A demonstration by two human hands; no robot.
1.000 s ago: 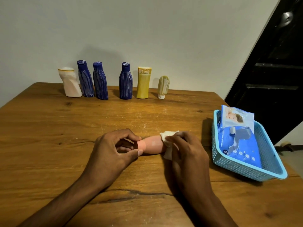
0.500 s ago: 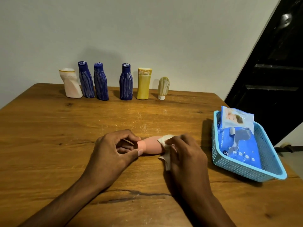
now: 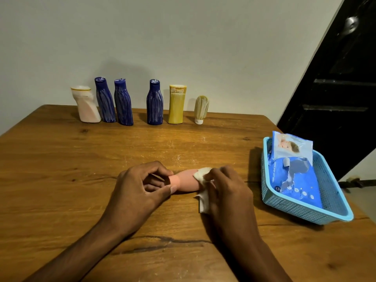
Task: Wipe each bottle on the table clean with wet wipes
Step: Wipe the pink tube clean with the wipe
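A pink bottle (image 3: 184,181) lies on its side in the middle of the wooden table (image 3: 61,169). My left hand (image 3: 142,188) grips its cap end between thumb and fingers. My right hand (image 3: 225,190) holds a white wet wipe (image 3: 201,176) wrapped over the bottle's right part, and the wipe's loose end hangs down to the table. Along the far edge stand several more bottles: a pale pink one (image 3: 86,104), three dark blue ones (image 3: 104,100) (image 3: 123,102) (image 3: 154,102), a yellow one (image 3: 177,104) and a small cream tube (image 3: 201,109).
A light blue plastic basket (image 3: 305,210) sits at the right edge of the table with a blue pack of wet wipes (image 3: 293,174) inside. A pale wall rises behind the bottles. A dark door (image 3: 335,78) stands at the right.
My right hand has rubbed the wipe a little along the pink bottle towards the left hand. The left hand keeps the same grip on the cap end.
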